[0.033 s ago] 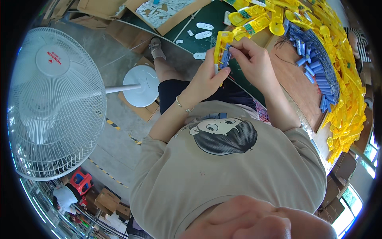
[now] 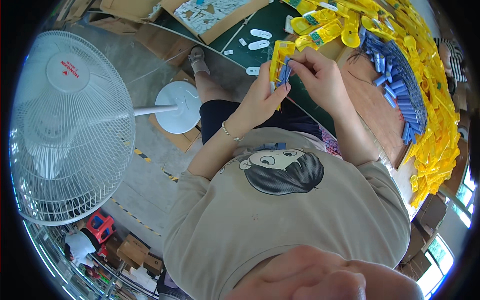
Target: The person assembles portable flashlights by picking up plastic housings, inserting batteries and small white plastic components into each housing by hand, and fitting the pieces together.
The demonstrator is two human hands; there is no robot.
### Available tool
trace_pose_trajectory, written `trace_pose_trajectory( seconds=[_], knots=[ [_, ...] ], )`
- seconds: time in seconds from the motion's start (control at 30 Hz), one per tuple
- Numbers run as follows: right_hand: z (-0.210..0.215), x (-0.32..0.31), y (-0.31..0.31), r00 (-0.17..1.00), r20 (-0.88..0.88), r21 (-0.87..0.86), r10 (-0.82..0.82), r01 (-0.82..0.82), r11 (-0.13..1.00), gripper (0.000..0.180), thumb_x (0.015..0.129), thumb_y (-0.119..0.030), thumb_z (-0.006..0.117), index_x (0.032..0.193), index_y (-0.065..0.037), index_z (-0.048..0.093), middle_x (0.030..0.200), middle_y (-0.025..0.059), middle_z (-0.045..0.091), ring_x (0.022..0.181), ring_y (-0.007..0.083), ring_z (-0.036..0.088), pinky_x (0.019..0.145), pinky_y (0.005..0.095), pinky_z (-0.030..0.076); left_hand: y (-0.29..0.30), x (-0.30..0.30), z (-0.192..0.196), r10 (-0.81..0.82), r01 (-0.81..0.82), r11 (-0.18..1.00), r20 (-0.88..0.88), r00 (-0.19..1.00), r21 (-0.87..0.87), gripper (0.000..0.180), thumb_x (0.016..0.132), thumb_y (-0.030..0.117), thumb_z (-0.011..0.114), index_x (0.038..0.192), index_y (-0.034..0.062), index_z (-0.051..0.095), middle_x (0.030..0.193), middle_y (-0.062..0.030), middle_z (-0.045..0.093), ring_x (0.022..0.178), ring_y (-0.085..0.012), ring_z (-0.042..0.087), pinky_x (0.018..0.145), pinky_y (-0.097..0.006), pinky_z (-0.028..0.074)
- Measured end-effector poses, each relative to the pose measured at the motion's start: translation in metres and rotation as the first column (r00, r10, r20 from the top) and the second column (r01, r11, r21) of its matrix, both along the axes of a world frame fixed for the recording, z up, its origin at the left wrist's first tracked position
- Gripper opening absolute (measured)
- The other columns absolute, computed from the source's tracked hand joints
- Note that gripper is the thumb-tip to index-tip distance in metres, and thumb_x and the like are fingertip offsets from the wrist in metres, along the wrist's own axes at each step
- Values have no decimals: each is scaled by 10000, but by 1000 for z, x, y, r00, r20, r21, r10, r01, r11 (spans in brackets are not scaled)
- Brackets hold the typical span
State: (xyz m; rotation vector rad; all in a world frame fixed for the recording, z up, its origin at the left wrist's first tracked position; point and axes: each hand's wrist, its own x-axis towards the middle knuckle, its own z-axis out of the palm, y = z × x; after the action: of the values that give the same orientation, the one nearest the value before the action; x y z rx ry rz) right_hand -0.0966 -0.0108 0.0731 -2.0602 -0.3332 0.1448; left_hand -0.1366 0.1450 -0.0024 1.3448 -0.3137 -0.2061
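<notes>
Green bench (image 2: pixel 276 22): yellow shell (image 2: pixel 284 47) with blue cylinder (image 2: pixel 284 74) at near edge.
The shell is held by the left hand (image 2: pixel 259 100); the right hand (image 2: pixel 320 80) is narrowed beside the cylinder, grip unclear.

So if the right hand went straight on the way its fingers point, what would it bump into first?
Most likely the blue piece at the yellow casing held in the left hand. The fingertips of the right hand look right beside it, though depth hides whether they touch.

grey floor (image 2: pixel 150 187) | striped tape (image 2: pixel 142 155) | red stool (image 2: pixel 105 226) | bright windows (image 2: pixel 441 249) lower right
</notes>
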Motion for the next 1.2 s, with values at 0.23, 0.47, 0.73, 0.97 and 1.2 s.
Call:
trace_pose_trajectory(
  seconds=[0.23,0.47,0.73,0.97,1.2],
  knots=[
    [2,8,36,1000,-7,-94,-19,18,995,281,823,-112,673,1061,1,575,785,45,644,632,47,539,544,208,431,30,-9,4,91,-93,995,-55,994,-36,360,966,203,455,1240,8,327,969,-83,509,750,-104,536,677,-232,470],
    [-14,27,77,896,-323,373,305,-175,911,289,839,-175,682,1043,22,625,906,43,663,806,60,573,733,229,471,53,-19,-9,170,-178,974,-68,983,-140,305,966,193,439,1199,25,335,929,-100,531,733,-126,560,644,-258,489],
    [18,168,141,903,250,-377,350,-242,894,271,654,-117,701,914,-43,715,782,155,668,741,287,645,642,358,506,68,-30,-6,309,-353,884,-184,933,-307,203,965,172,452,1096,36,376,938,-91,551,722,-123,578,654,-262,499],
    [-45,215,190,668,279,-748,690,-299,592,198,714,-83,588,865,-45,709,787,187,663,734,328,641,683,397,517,73,-34,-14,351,-404,864,-218,911,-299,233,960,148,455,1142,33,367,991,-104,540,763,-128,586,669,-269,504],
    [-39,221,176,480,373,-685,794,-435,585,162,776,-75,599,912,-60,686,893,150,598,813,325,596,703,380,494,81,-33,-12,409,-457,843,-214,887,-283,276,936,100,487,1173,35,360,1008,-111,543,780,-132,589,687,-263,508]
  ],
)
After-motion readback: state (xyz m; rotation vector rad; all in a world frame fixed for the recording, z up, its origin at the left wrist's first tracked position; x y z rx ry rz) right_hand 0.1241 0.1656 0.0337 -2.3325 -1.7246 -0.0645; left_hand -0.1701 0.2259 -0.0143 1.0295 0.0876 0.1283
